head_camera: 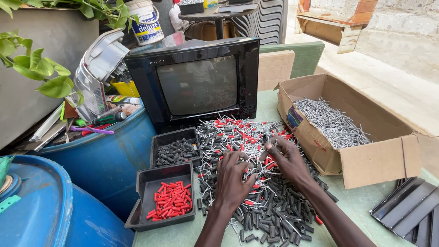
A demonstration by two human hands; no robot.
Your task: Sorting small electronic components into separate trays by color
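A pale green desk [361, 206] stands in bright daylight. Blue barrels [105, 155] sit to the left under a grey wall [50, 45] with leafy plants [34, 68]. Far right, a concrete floor [388, 77] runs to a block wall [407, 27] and a wooden bench [338, 23]; stacked chairs [267, 20] stand beyond.

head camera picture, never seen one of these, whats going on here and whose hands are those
The camera sits on a person's head and looks down, so both bare hands belong to the wearer. The left hand and right hand rest spread on a mixed pile of small red caps, black caps and metal pins on a green table. Whether either hand pinches a piece cannot be seen. Left of the pile stand two black trays: one with red caps, one with black caps. A cardboard box on the right holds metal pins. An old television stands behind.
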